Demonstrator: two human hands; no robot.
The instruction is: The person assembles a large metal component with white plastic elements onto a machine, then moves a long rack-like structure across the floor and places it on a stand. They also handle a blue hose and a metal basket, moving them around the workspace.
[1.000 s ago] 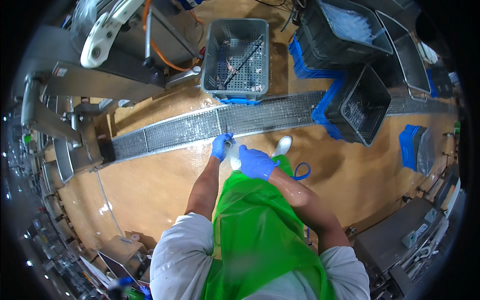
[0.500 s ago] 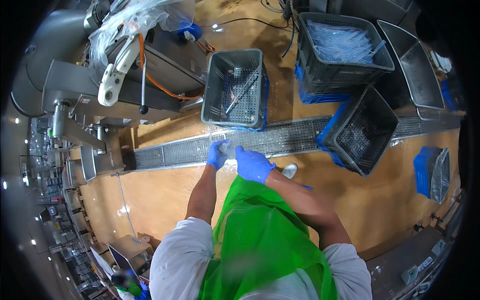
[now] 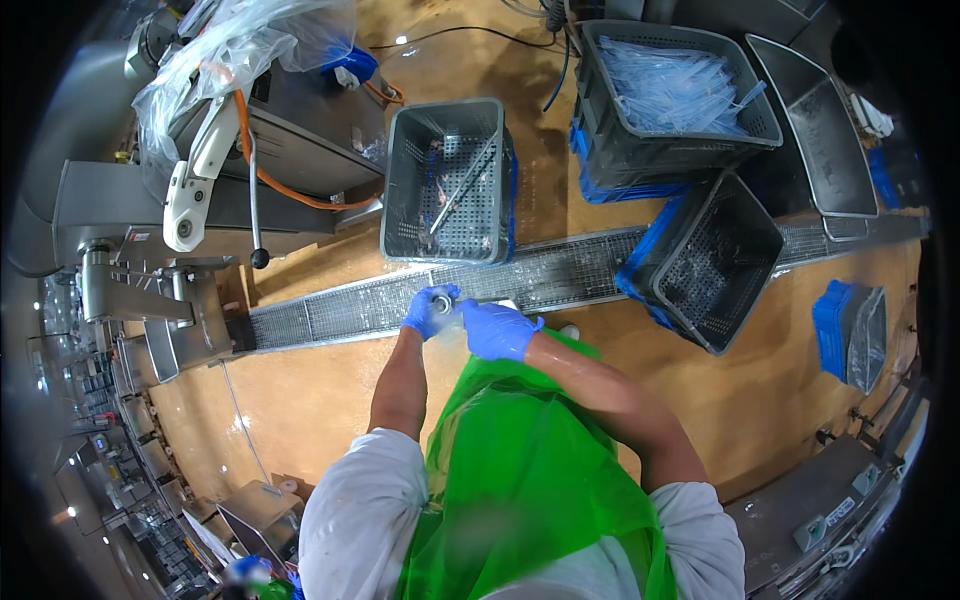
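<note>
In front of the green apron (image 3: 520, 450), both of my blue-gloved hands come close together over the floor grate. My left hand (image 3: 428, 314) grips a small round metal part (image 3: 442, 303) that has a ring-shaped opening. Just to its right, my right hand (image 3: 498, 330) is closed, its fingertips pointing at the metal part. What it grips, if anything, is hidden by the glove. A pale, watery blur hangs between the two hands. Ahead of them stands a grey perforated crate (image 3: 400, 180) on a blue base, with a thin rod (image 3: 462, 185) and small scraps inside.
A metal drain grate (image 3: 575, 272) crosses the wet tan floor. To the right, a tilted grey crate (image 3: 765, 250) stands below stacked crates (image 3: 650, 150) holding pale blue strips. A machine with a lever (image 3: 253, 190) and plastic sheeting (image 3: 240, 50) occupies the left.
The metal part has turned so its ring opening faces up. My right hand has moved slightly left and down. The whole view has shifted a little, with the crates now further left.
</note>
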